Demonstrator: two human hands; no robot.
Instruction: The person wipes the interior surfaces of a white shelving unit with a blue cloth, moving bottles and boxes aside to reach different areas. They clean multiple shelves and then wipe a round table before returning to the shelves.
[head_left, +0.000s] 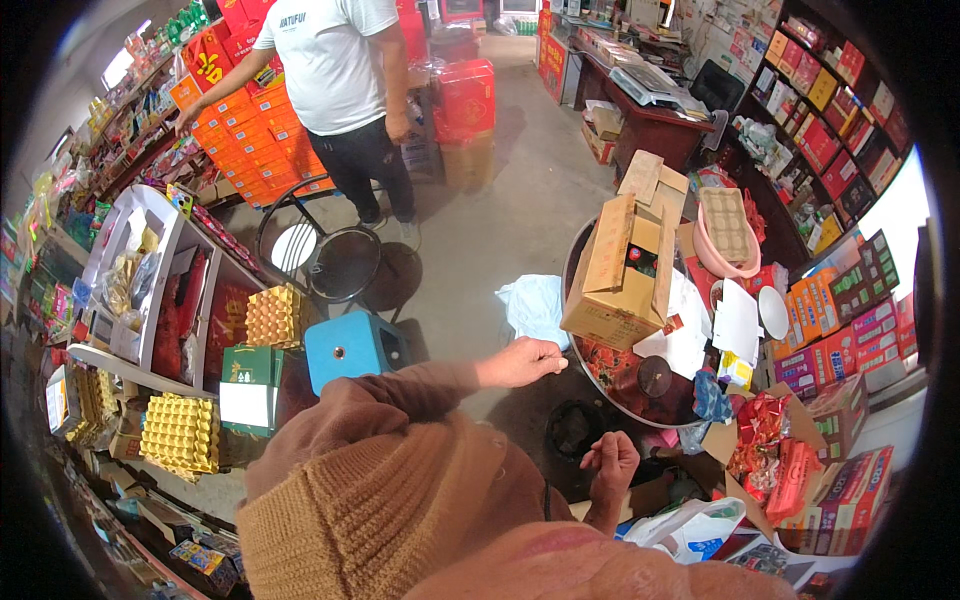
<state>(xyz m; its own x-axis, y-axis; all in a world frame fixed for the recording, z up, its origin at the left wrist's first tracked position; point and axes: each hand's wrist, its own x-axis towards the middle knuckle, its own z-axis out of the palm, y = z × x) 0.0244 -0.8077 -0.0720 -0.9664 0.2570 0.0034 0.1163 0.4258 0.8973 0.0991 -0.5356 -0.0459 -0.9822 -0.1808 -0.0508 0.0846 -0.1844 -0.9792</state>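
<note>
My left hand (523, 363) is at the near edge of a round table (600, 367) with a red floral top. Its fingers are curled in, and nothing shows in them. Lower down, my right hand (613, 466) hangs with loosely bent fingers beside a black waste bin (576, 429), and I see no object in it. An open cardboard box (611, 311) on the table holds dark bottles with red caps. Near it lie white sheets (686, 341) and a round dark lid-like thing (654, 376). A pale blue plastic bag (531, 306) lies on the floor by the table.
A person (337, 82) in a white T-shirt stands by stacked orange boxes (247, 142). Left of me are a blue stool (349, 349), a black metal chair (345, 262), a tray of eggs (274, 316) and yellow egg trays (180, 431). An open carton (776, 457) holds red packets.
</note>
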